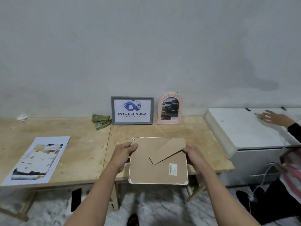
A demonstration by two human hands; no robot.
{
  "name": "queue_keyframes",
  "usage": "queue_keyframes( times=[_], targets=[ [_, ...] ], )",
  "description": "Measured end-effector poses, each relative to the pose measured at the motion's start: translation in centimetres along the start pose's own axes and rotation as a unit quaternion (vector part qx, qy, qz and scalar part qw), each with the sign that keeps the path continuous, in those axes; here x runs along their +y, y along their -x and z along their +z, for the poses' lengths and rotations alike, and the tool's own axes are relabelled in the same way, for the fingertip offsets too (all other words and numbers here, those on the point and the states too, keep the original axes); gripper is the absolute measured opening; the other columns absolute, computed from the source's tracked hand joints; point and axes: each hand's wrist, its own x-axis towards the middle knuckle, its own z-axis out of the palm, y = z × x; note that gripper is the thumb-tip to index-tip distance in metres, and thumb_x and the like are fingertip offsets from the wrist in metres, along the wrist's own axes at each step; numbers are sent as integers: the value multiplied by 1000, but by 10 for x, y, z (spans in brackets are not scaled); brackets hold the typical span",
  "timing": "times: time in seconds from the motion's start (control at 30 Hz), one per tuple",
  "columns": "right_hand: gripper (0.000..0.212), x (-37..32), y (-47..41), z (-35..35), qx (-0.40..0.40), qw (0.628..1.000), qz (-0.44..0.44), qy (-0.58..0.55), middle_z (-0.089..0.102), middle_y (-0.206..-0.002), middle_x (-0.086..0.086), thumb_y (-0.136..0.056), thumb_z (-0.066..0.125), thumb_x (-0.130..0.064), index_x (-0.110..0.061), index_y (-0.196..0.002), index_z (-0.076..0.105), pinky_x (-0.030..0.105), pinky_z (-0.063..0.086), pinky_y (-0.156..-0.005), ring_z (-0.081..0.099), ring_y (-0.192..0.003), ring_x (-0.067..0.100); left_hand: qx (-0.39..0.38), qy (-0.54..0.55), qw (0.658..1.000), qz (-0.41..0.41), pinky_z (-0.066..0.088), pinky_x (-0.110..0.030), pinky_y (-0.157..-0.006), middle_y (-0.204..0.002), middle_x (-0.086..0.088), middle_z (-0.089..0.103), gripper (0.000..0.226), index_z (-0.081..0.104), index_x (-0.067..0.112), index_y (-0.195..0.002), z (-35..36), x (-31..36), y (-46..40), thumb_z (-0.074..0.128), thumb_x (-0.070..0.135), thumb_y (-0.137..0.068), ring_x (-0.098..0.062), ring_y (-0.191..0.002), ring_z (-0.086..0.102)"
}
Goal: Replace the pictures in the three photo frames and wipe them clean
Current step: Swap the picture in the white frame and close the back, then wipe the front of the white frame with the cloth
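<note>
The white square photo frame (158,160) was held back-up above the near edge of the wooden tabletop (78,144), its brown backing board facing the camera with the cardboard easel stand (167,150) lying slantwise across it. The left hand (124,153) gripped the frame's upper left corner, thumb curled over the rim; the right hand (194,155) clasped the right edge just beside the free end of the stand.

Judging by its thin rim and fibreboard back, the frame looked light and stiff, but the glazing underneath, hidden here, would likely be fragile and smooth. The rim was the safest place for a grip, at opposite edges, since the stand would probably flex or tear at its hinge if pulled.

Against the wall stood a grey frame (132,110) holding a logo print and a pink arched frame (169,109) with a car picture, a green cloth (100,121) just left of them. A printed sheet (36,160) lay well to the left, seemingly the replacement picture.
</note>
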Motion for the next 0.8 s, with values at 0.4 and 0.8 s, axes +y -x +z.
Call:
queue_keyframes(
  times=[0.4,0.8],
  targets=[
    [15,-41,29,16,2,996,-80,50,75,-76,7,-90,60,-20,-19,-93,75,24,43,-55,67,-65,18,-14,-45,991,123,47,-18,-58,-82,1,76,11,80,12,-93,-12,34,11,71,18,-90,-6,-66,64],
    [22,-73,19,48,10,985,-168,30,76,-86,-1,-89,58,-11,-20,-98,76,19,53,-63,72,-79,13,-16,-46,988,144,52,-14,-68,-83,6,77,7,79,14,-91,-37,38,-4,75,11,-86,0,-75,68]
  ],
)
